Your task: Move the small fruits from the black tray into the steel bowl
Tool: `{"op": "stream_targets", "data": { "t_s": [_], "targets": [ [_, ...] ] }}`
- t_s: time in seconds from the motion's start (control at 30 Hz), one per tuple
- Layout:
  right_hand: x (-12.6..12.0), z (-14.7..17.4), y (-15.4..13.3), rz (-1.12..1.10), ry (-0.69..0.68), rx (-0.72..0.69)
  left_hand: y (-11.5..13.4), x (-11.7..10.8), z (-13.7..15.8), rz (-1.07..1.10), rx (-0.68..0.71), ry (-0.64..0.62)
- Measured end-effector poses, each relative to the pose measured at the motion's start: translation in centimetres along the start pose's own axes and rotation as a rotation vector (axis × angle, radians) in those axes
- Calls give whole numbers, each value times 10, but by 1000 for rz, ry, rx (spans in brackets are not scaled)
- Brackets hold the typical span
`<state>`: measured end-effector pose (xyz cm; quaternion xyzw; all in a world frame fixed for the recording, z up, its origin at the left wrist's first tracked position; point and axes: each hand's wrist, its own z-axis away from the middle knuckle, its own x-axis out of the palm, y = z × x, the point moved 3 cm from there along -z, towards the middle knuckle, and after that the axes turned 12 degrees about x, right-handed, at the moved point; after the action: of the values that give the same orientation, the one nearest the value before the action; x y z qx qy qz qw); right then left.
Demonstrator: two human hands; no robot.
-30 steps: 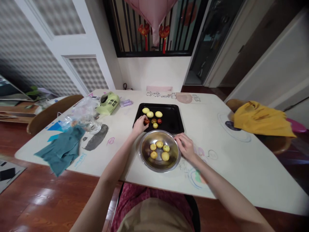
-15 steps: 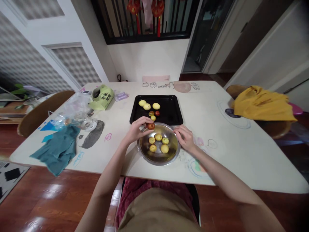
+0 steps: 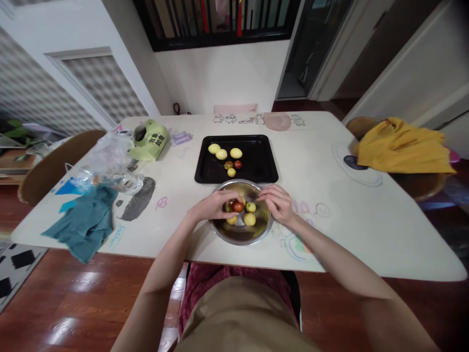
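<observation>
Over the steel bowl, my left hand has its fingers curled around a reddish-brown round fruit. Beneath and beside it in the bowl lie several yellow fruits, some partly hidden by the hand. My right hand is closed at the bowl's right rim, its fingertips reaching over the inside edge. Just behind the bowl, a black baking tray carries larger yellow fruits, a small yellow one, a brownish-green one and a small dark red one.
On the white table, a teal cloth, crumpled clear plastic, a green bag and a purple packet lie to the left. A yellow garment drapes a chair at the right.
My left hand has carried the reddish-brown fruit from the bowl's far rim to its middle, lowering it among the yellow fruits. My right hand's fingertips have shifted slightly inward over the bowl.
</observation>
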<state>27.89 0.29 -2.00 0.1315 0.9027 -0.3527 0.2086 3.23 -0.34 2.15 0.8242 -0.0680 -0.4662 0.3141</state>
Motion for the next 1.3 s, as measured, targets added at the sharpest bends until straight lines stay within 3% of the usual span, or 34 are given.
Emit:
{"op": "stream_targets", "data": {
  "t_s": [0.17,0.27,0.57,1.3],
  "targets": [
    [1,1,-1,0,4,-48,-1,4,0,30,86,-38],
    [1,2,-2,-14,0,-89,-3,6,0,-2,54,-57],
    [2,2,2,-3,-21,-42,5,8,-3,-92,-3,-104],
    [3,2,0,-2,-7,-65,3,15,-3,-223,2,-170]
  ]
}}
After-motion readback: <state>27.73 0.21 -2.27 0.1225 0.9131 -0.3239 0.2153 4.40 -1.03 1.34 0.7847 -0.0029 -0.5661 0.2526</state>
